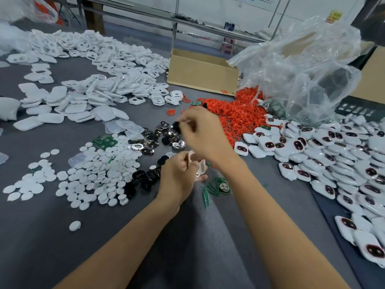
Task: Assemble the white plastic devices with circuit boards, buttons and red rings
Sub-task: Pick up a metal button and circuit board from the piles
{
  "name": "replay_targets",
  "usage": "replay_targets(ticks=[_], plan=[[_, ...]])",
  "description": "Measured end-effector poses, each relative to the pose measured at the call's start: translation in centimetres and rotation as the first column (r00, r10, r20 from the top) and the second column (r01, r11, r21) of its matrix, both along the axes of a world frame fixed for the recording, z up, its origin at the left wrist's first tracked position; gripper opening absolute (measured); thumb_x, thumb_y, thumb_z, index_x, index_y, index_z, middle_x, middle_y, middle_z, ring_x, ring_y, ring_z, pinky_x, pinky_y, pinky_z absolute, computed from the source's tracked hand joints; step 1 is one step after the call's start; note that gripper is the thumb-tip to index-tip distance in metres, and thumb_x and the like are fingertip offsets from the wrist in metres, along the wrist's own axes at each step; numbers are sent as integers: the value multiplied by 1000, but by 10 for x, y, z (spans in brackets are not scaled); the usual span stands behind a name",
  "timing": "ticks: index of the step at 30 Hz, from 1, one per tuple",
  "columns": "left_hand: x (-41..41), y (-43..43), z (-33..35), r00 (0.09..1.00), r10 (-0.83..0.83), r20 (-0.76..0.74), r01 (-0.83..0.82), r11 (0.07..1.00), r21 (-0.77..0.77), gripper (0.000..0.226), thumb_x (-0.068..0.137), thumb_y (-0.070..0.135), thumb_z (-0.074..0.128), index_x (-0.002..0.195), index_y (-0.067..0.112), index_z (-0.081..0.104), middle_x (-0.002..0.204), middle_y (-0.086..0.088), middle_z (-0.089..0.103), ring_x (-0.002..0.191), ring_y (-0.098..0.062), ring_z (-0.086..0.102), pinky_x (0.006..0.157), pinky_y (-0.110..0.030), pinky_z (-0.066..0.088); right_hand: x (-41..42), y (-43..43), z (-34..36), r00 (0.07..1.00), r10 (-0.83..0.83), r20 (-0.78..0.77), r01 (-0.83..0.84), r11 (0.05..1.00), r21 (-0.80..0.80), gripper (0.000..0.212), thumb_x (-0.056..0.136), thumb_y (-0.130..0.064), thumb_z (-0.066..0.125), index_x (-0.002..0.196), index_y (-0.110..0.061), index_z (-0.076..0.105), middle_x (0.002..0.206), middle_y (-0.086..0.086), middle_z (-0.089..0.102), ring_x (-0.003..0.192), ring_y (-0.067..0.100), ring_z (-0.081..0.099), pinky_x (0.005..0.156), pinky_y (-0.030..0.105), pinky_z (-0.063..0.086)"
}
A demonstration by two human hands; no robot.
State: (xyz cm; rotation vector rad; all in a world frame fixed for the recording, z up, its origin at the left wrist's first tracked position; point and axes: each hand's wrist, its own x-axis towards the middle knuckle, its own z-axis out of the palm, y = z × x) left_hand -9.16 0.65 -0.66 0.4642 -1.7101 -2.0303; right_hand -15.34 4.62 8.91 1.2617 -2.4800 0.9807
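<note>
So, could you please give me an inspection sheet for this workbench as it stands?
Surface: grey table, largely covered in parts.
Job's things: white shells, white discs, black buttons, circuit board, red rings, finished devices heaped at the right.
Clutter: crumpled plastic bag, open cardboard box.
Hands: left hand holds a white casing; right hand pinches a small black part, blurred.
Cables: nothing seen.
Surroundings: metal rack behind the table.

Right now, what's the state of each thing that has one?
left hand, holds white shell
right hand, pinches small black part
cardboard box, open
plastic bag, crumpled
red rings, loose heap on table
finished devices, closed, piled
circuit board, loose, flat on table
</note>
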Motion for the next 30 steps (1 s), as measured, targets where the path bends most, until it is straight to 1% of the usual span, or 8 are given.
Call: replay_targets(ticks=[2,6,14,18,21,23,27,30], plan=[[4,1,7,1000,-15,-23,16,998,57,20,95,-2,53,90,11,67,81,-6,74,75,-12,72,61,-24,57,-6,31,-7,995,-71,67,78,991,-107,19,81,4,61,89,-7,74,94,7,66,83,14,58,78,12,42],[10,5,12,998,-31,-47,34,997,72,20,94,-5,51,104,2,67,88,-10,75,78,-12,72,65,-25,59,3,60,-35,967,-142,213,188,959,-212,17,75,5,69,80,-10,74,82,-3,66,74,13,62,73,26,51],[10,2,12,998,-55,-37,58,994,93,25,93,-2,56,97,17,70,85,-3,76,75,-10,68,67,-25,57,14,49,-49,976,-209,68,219,951,-220,12,75,3,66,75,-7,71,90,4,61,87,18,56,79,28,43],[11,1,14,993,-96,-69,107,978,181,24,91,-5,56,100,12,70,86,-3,76,74,-8,71,62,-18,55,14,51,-51,974,-218,65,227,941,-251,11,75,2,67,73,-8,69,83,1,62,75,9,53,70,18,39],[10,0,13,992,-100,-70,114,966,232,19,94,-1,55,106,4,69,88,-6,76,75,-9,70,63,-19,55,14,51,-53,976,-217,35,218,943,-253,7,76,0,69,77,-7,69,81,2,65,75,15,58,72,25,44],[10,0,15,994,-90,-63,103,964,246,20,96,1,51,105,3,69,86,-6,75,74,-9,70,63,-20,55,15,50,-52,972,-206,108,229,929,-289,9,76,-3,71,80,-9,65,79,0,66,72,14,61,70,25,48],[9,1,16,997,-67,-34,72,977,202,22,97,1,49,108,1,69,91,-12,75,78,-12,70,65,-23,57,12,52,-50,935,-168,311,263,919,-294,14,77,-2,72,80,-14,66,70,-14,63,61,-2,56,60,6,40],[9,4,15,999,-47,-28,50,990,129,20,98,7,52,99,7,72,80,-5,73,76,-11,67,68,-29,60,9,58,-48,883,-106,457,254,927,-275,10,78,-2,72,82,-11,72,71,-4,69,61,-1,59,63,11,47]])
